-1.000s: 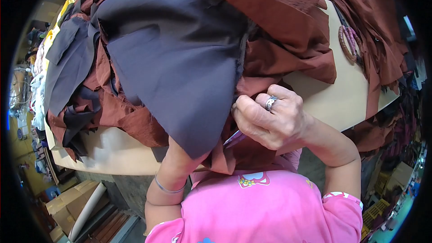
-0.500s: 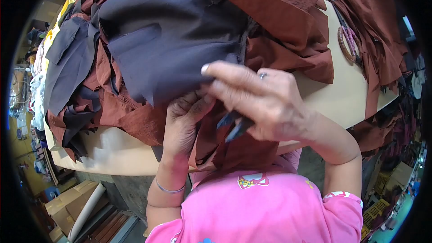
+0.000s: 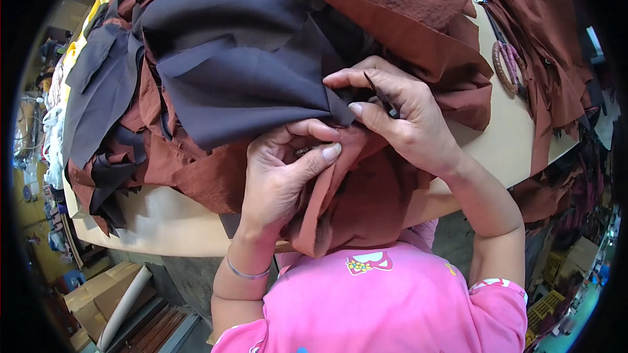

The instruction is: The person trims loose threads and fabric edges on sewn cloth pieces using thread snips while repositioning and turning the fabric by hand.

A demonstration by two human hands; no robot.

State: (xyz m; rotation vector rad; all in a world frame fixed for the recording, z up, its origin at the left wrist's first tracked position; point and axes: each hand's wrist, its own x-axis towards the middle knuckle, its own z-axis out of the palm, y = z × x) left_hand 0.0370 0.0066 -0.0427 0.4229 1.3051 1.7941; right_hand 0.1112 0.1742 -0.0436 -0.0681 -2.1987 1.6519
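My left hand (image 3: 288, 170) is closed, thumb and forefinger pinching the brown fabric (image 3: 320, 206) where it meets the dark navy fabric (image 3: 248, 85). Opposite it, my right hand (image 3: 399, 108) has its thumb and forefinger at a folded corner of the dark piece. Tucked within the right hand's curled fingers is a small dark pointed tool, apparently thread snips (image 3: 388, 106); most of it is hidden. The brown cloth hangs from the left hand's fingertips over the table's near edge.
Brown and dark cloth pieces (image 3: 104, 104) are heaped across the pale table (image 3: 183, 225). Scissors with wrapped handles (image 3: 507, 68) lie at the right beside more brown cloth (image 3: 556, 59). Cardboard boxes (image 3: 108, 294) stand on the floor at lower left.
My right hand has moved up, away from the left, and now touches the dark fabric's corner. The left hand has turned, and the brown edge is lifted into view.
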